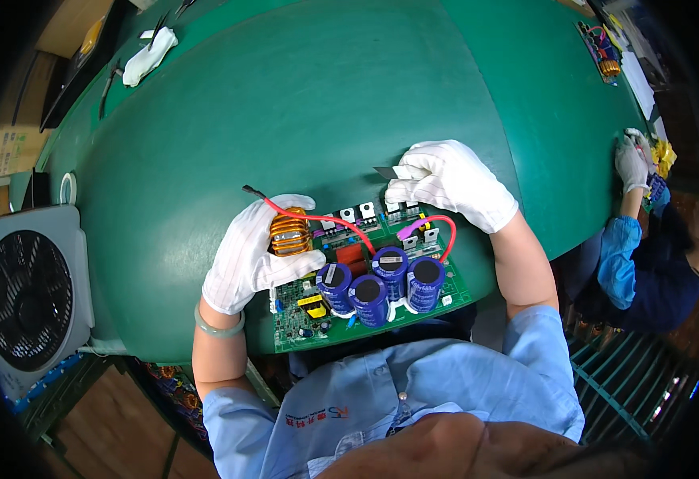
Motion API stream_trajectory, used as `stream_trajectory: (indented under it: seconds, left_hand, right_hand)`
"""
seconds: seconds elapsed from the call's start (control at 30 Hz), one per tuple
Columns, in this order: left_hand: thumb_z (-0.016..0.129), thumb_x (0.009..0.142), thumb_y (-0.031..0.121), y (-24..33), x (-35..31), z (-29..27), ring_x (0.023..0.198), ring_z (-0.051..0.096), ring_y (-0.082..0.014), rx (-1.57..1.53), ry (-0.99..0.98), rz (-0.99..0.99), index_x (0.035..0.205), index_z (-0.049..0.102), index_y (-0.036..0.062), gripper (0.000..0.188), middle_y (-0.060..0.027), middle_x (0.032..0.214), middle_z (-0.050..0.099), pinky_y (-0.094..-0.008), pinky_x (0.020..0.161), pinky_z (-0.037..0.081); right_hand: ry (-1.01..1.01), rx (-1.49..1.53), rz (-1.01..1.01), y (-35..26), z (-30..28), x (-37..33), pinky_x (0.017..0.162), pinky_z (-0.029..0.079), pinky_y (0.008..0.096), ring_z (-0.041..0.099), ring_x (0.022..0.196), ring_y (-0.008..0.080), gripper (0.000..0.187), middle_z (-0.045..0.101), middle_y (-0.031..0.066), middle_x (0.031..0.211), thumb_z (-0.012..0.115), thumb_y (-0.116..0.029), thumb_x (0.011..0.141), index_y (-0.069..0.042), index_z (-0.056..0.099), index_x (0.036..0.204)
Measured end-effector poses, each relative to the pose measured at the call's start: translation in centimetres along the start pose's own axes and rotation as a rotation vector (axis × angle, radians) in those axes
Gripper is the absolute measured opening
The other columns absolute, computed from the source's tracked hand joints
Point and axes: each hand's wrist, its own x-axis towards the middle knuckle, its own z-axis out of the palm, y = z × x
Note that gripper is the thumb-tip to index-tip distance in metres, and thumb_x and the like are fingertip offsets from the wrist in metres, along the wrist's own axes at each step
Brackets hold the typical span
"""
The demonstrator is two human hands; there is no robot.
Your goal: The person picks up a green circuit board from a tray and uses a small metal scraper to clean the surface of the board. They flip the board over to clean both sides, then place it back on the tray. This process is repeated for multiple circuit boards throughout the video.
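Note:
A green circuit board [293, 336] lies in front of me at the near edge of the table. It carries blue cylindrical capacitors [368, 302], a yellow transformer [312, 306], red wires [329, 217] and a row of upright transistors [348, 215] along its far side. My left hand [241, 255], in a white glove, is closed round a copper-wound toroidal coil [291, 232] at the board's left. The gloved right hand [449, 182] pinches a thin dark flat piece [384, 172] just beyond the transistors at the far right. Its fingertips partly cover that piece.
The green table mat [309, 96] stretches away ahead. A white glove [150, 57] with tweezers lies far left, and a box fan [30, 287] stands at left. At right, another person's gloved hand [632, 162] works near a second circuit board [601, 52].

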Motion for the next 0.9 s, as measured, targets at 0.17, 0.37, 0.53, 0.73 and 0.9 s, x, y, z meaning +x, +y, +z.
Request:
stream_trajectory:
  seconds: [0.17,0.37,0.53,0.73,0.9]
  left_hand:
    - [0.081,0.074,0.052,0.6,-0.1,-0.1,0.098,0.066,-0.0321,-0.007,-0.013,-0.025,0.120,0.061,-0.0011,0.073,-0.0170,0.113,0.067,-0.0391,0.088,0.052]
    - [0.085,0.070,0.050,0.5,-0.2,0.2,0.097,0.065,-0.0357,0.020,0.044,0.057,0.117,0.062,0.0043,0.069,-0.0146,0.111,0.068,-0.0415,0.087,0.051]
    - [0.084,0.071,0.048,0.5,0.0,-0.1,0.099,0.066,-0.0344,0.003,0.015,0.019,0.118,0.062,0.0022,0.069,-0.0156,0.112,0.068,-0.0410,0.089,0.051]
    - [0.082,0.074,0.057,0.3,-0.2,0.1,0.105,0.066,-0.0283,-0.050,-0.016,-0.051,0.119,0.060,-0.0025,0.078,-0.0176,0.118,0.066,-0.0378,0.092,0.052]
    - [0.085,0.072,0.047,-0.3,0.1,0.5,0.105,0.065,-0.0292,-0.257,0.003,-0.116,0.118,0.061,-0.0009,0.071,-0.0166,0.118,0.066,-0.0384,0.092,0.051]
  right_hand:
    - [0.085,-0.135,-0.078,-0.1,0.1,0.2,0.059,0.041,0.0417,0.057,0.067,0.0333,0.028,0.056,0.0130,0.067,0.072,-0.025,0.077,-0.003,0.055,0.071]
    - [0.092,-0.078,-0.079,1.8,1.0,0.4,0.060,0.041,0.0442,0.055,0.068,0.0358,0.043,0.059,0.0143,0.070,0.074,-0.043,0.082,-0.004,0.058,0.073]
    - [0.026,-0.105,-0.097,0.3,-0.5,-0.1,0.060,0.041,0.0441,0.054,0.067,0.0357,0.040,0.057,0.0153,0.071,0.071,-0.040,0.087,-0.003,0.059,0.076]
    - [0.005,-0.112,-0.096,1.2,-2.1,-1.0,0.054,0.035,0.0405,0.041,0.059,0.0300,0.046,0.047,0.0142,0.064,0.071,-0.038,0.090,-0.001,0.051,0.071]
    - [0.016,-0.147,-0.085,1.8,-1.9,-0.8,0.056,0.037,0.0397,0.046,0.058,0.0298,0.037,0.052,0.0142,0.064,0.069,-0.035,0.088,-0.003,0.055,0.074]
